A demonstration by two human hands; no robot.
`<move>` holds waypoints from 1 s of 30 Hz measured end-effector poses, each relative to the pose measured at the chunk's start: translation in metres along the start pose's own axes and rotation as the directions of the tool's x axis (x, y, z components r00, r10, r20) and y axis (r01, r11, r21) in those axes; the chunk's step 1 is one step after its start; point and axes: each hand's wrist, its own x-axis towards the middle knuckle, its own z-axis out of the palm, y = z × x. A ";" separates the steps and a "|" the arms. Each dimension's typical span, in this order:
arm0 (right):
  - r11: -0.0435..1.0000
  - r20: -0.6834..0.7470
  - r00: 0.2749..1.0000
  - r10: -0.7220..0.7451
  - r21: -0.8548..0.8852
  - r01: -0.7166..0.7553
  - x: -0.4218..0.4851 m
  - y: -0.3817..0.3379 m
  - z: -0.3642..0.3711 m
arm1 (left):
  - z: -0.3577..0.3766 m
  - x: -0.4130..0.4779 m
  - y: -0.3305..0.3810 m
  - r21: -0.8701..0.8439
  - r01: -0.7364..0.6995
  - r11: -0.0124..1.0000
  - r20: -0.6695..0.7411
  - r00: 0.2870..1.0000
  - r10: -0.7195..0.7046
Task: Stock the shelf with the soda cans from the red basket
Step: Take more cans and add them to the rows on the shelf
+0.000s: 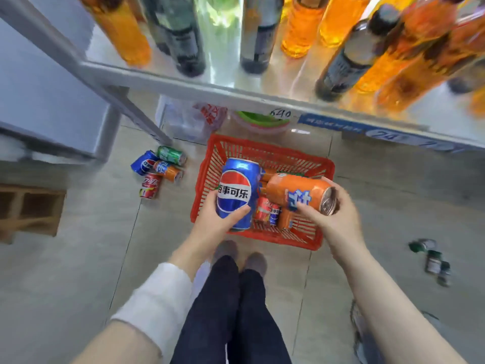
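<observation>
Left hand (219,215): fingers curled round a blue can (237,190), thumb across its front under the logo. The can is upright, above the basket's left side.
Right hand (334,215): wrapped round an orange can (296,193) near its top end, thumb on the side. The can lies sideways with its lid facing right.
Two held cans: just beside each other over the basket (whether they touch, I cannot tell).
Basket (265,149): red, on the floor just beyond the person's shoes, below the shelf's near edge.
Loose cans (262,210): several lie in the basket, red, blue and orange.
Shelf (183,80): far and above, with orange and dark bottles (299,30) standing on it.
Floor, left: four cans (168,172) lie clustered, blue, green, orange and red.
Floor, right: small dark containers (433,261), too blurred to make out.
</observation>
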 end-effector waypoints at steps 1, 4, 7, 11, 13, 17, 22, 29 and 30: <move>1.000 0.010 1.000 -0.024 0.011 0.024 -0.017 -0.023 -0.009 | -0.004 -0.018 0.018 -0.014 -0.013 1.000 -0.008 1.000 0.012; 0.994 -0.005 0.995 -0.101 0.052 0.101 -0.067 -0.089 -0.034 | -0.019 -0.076 0.073 -0.078 -0.086 0.993 -0.038 0.996 0.084; 0.984 -0.032 0.985 -0.168 0.059 0.170 -0.114 -0.144 -0.057 | -0.037 -0.126 0.123 -0.133 -0.153 0.979 -0.045 0.988 0.149; 0.959 -0.052 0.962 -0.267 0.087 0.271 -0.159 -0.216 -0.082 | -0.059 -0.174 0.189 -0.152 -0.295 0.943 -0.032 0.955 0.294; 0.943 -0.054 0.950 -0.307 0.113 0.311 -0.179 -0.253 -0.091 | -0.071 -0.191 0.223 -0.138 -0.373 0.917 0.000 0.926 0.377; 0.885 -0.061 0.902 -0.428 0.176 0.432 -0.210 -0.316 -0.100 | -0.092 -0.217 0.280 -0.134 -0.517 0.845 0.081 0.845 0.529; 0.813 -0.096 0.838 -0.536 0.208 0.544 -0.229 -0.375 -0.113 | -0.106 -0.239 0.338 -0.108 -0.664 0.740 0.068 0.737 0.672; 0.749 -0.108 0.780 -0.616 0.224 0.623 -0.227 -0.436 -0.132 | -0.101 -0.245 0.388 -0.104 -0.747 0.657 0.076 0.653 0.754; 0.744 -0.116 0.773 -0.624 0.216 0.633 -0.224 -0.444 -0.135 | -0.099 -0.243 0.395 -0.111 -0.754 0.647 0.062 0.645 0.762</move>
